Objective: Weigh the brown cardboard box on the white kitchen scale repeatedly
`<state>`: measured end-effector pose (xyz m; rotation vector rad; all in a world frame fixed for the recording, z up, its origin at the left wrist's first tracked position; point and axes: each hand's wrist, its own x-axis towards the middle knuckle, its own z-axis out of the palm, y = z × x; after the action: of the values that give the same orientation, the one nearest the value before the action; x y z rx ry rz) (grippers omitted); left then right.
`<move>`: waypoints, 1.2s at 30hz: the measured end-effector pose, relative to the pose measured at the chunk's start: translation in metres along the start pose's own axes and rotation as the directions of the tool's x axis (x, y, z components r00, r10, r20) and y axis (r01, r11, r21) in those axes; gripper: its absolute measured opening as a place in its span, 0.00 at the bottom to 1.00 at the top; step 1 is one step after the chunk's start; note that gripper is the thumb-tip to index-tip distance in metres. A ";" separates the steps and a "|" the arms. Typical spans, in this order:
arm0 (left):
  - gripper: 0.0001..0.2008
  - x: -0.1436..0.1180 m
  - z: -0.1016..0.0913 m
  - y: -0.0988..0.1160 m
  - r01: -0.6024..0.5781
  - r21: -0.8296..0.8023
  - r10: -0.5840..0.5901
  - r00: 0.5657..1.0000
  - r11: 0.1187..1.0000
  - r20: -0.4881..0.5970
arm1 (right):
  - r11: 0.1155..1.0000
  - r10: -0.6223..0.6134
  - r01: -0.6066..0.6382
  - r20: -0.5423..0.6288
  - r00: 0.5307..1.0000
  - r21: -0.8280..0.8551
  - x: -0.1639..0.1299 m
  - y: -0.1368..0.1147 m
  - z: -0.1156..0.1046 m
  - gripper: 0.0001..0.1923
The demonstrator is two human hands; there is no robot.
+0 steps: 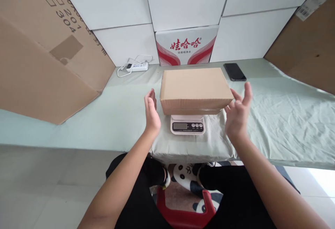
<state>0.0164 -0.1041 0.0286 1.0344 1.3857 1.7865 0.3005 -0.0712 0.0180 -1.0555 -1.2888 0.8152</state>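
A closed brown cardboard box (195, 88) rests on a small white digital scale (187, 124) in the middle of the table. My left hand (151, 112) is raised just off the box's left end, fingers apart, palm turned toward it. My right hand (238, 112) hovers at the box's right end, open as well, fingertips close to the corner without gripping. Neither hand holds anything. The scale's display is too small to read.
A pale green cloth (282, 117) covers the table. A black phone (235, 71) lies behind the box at the right, a white power strip (137, 66) at the back left. A red-and-white printed carton (187, 45) stands against white panels. Large cardboard sheets (39, 54) lean at both sides.
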 end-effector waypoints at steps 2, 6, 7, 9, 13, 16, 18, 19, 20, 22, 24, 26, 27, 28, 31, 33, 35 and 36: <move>0.37 0.016 -0.006 0.002 0.051 -0.050 -0.052 0.998 0.997 -0.039 | 0.990 0.099 -0.091 -0.069 0.993 0.105 0.013 0.008 -0.013 0.45; 0.40 0.044 -0.023 0.000 0.188 -0.115 -0.191 0.981 0.975 -0.015 | 0.973 0.193 -0.189 -0.018 0.981 0.132 0.034 0.029 -0.036 0.46; 0.40 0.049 -0.028 -0.001 0.204 -0.114 -0.205 0.979 0.972 -0.003 | 0.977 0.186 -0.188 0.022 0.982 0.105 0.037 0.034 -0.039 0.48; 0.42 0.057 -0.036 -0.004 0.204 -0.112 -0.203 0.979 0.973 0.013 | 0.982 0.171 -0.176 0.073 0.983 0.065 0.041 0.041 -0.043 0.52; 0.45 0.063 -0.043 -0.006 0.195 -0.129 -0.194 0.981 0.972 0.018 | 0.969 0.211 -0.213 0.037 0.977 0.121 0.039 0.037 -0.037 0.49; 0.47 0.063 -0.042 -0.007 0.197 -0.142 -0.192 0.980 0.970 0.048 | 0.936 0.274 -0.261 -0.025 0.961 0.237 0.034 0.022 -0.023 0.43; 0.47 0.061 -0.039 -0.008 0.184 -0.145 -0.174 0.981 0.972 0.081 | 0.909 0.296 -0.259 -0.068 0.953 0.326 0.030 0.013 -0.014 0.38; 0.46 0.060 -0.037 -0.009 0.178 -0.146 -0.165 0.981 0.973 0.100 | 0.903 0.291 -0.249 -0.074 0.954 0.352 0.028 0.009 -0.009 0.36; 0.45 0.058 -0.034 -0.010 0.175 -0.145 -0.159 0.980 0.974 0.121 | 0.902 0.278 -0.235 -0.069 0.958 0.362 0.026 0.006 -0.005 0.33; 0.43 0.053 -0.027 -0.011 0.172 -0.140 -0.148 0.975 0.975 0.165 | 0.915 0.230 -0.205 -0.032 0.973 0.347 0.022 0.003 0.002 0.30; 0.40 0.046 -0.019 -0.012 0.148 -0.141 -0.116 0.970 0.979 0.212 | 0.930 0.179 -0.169 0.000 0.984 0.326 0.018 0.002 0.009 0.27; 0.38 0.037 -0.010 -0.011 0.095 -0.153 -0.054 0.967 0.984 0.248 | 0.938 0.139 -0.137 0.018 0.990 0.319 0.015 0.000 0.016 0.26; 0.38 0.033 -0.006 -0.011 0.065 -0.159 -0.022 0.966 0.985 0.258 | 0.940 0.124 -0.124 0.020 0.992 0.319 0.013 -0.001 0.019 0.26; 0.38 0.029 -0.001 -0.010 0.044 -0.163 0.001 0.964 0.986 0.266 | 0.942 0.114 -0.114 0.017 0.993 0.316 0.013 -0.003 0.022 0.26; 0.39 0.021 0.009 -0.008 0.030 -0.166 0.021 0.954 0.986 0.299 | 0.948 0.107 -0.095 -0.024 0.994 0.305 0.013 -0.008 0.029 0.27; 0.40 0.019 0.015 -0.007 0.039 -0.174 0.020 0.947 0.984 0.321 | 0.944 0.121 -0.098 -0.053 0.991 0.316 0.017 -0.012 0.033 0.30; 0.41 0.021 0.019 -0.006 0.037 -0.185 0.028 0.942 0.982 0.335 | 0.937 0.129 -0.101 -0.061 0.990 0.335 0.023 -0.014 0.036 0.31; 0.41 0.023 0.021 -0.005 0.032 -0.186 0.034 0.939 0.982 0.342 | 0.934 0.127 -0.098 -0.064 0.990 0.344 0.027 -0.014 0.038 0.31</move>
<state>0.0234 -0.0736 0.0308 1.1760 0.9826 1.6071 0.2658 -0.0450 0.0395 -0.8794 -0.9775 1.0279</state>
